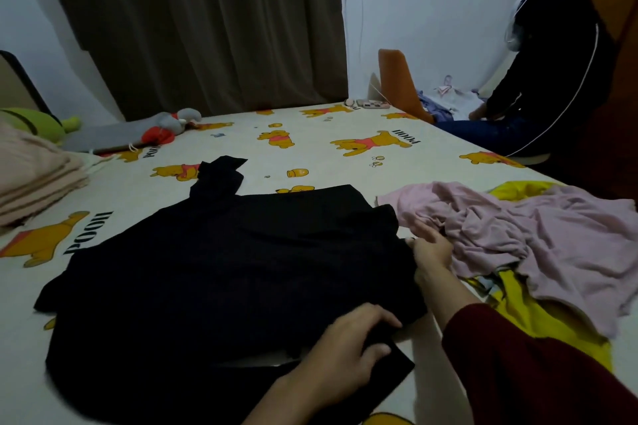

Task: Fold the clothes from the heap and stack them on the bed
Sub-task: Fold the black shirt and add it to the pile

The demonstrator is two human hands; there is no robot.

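**On the bed: black garment spread, both hands at its near-right edge**

On the bed [310,134], w/ its cartoon-bear sheet, we see a black garment [214,269] lying mostly flat, centre-left of view. One sleeve or corner points away from us at the far side; another reaches out to the left.

Left hand [348,352]: near-right corner of the black garment, fingers curled over a fold of the cloth, thumb under it. Holding fabric, not flat.

Right hand [431,248]: at the garment's right edge, further from us. Fingers bent, pinching the black hem where it meets the heap. Dark red sleeve [518,366] covers the forearm.

Heap: pink garment [538,235] crumpled just right of the black one, touching the right hand. Yellow garment [524,307] under it, showing at near and far sides.

Stack: folded pale pink clothes [34,169] at the left edge of the bed, well apart from the black garment.

Other items:
- green plush toy [38,121] behind the stack
- grey plush toy [145,131] w/ red parts, far-left of the bed
- brown curtain [207,21] on the back wall
- second person in a dark jacket [556,69] seated beyond the far-right corner, bent over clothes; can't tell what they hold
- orange chair back [397,79] beside them
- small items at the far bed edge, too small to ID.
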